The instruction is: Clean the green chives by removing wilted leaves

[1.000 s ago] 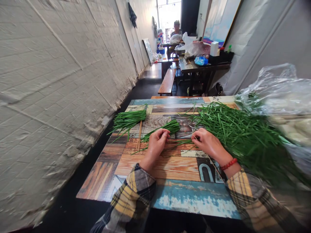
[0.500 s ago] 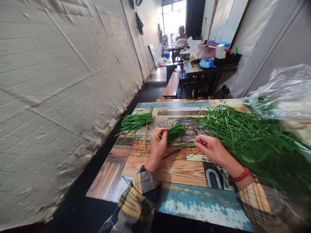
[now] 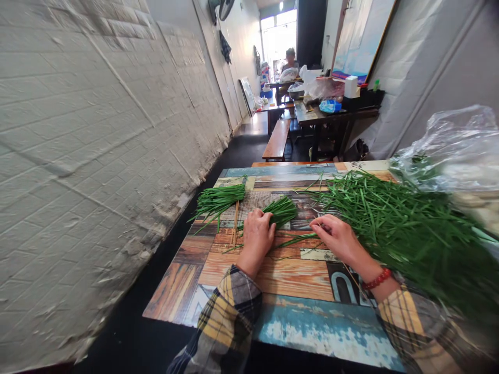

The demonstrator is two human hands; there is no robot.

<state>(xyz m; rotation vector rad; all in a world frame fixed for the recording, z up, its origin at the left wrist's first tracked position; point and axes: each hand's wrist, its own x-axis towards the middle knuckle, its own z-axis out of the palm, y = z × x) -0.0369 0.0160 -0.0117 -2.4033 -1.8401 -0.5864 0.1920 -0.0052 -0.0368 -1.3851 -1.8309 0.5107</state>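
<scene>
My left hand [image 3: 257, 235] lies over the near end of a small bunch of garlic chives [image 3: 281, 210], its fingers curled round the stems and mostly hidden. To its right, my right hand [image 3: 336, 236] is closed in a pinch. A thin wooden skewer [image 3: 351, 276] runs out beneath that hand toward the wrist. A few loose chives [image 3: 300, 239] lie between the hands. On the left is another chive bunch [image 3: 221, 199], its cut ends together, with several skewers [image 3: 235, 226] beside it.
A large heap of loose chives [image 3: 374, 208] covers the right of the patterned table [image 3: 273, 272]. Behind it sits a clear plastic bag [image 3: 456, 145]. A white wall [image 3: 105, 145] runs along the left. Beyond are a bench [image 3: 277, 139], cluttered tables and a seated person [image 3: 290, 59].
My left hand has turned palm-down and lowered its fingers onto the bunch, from a raised pinch beside it. My right hand has hardly moved. The view has shifted slightly.
</scene>
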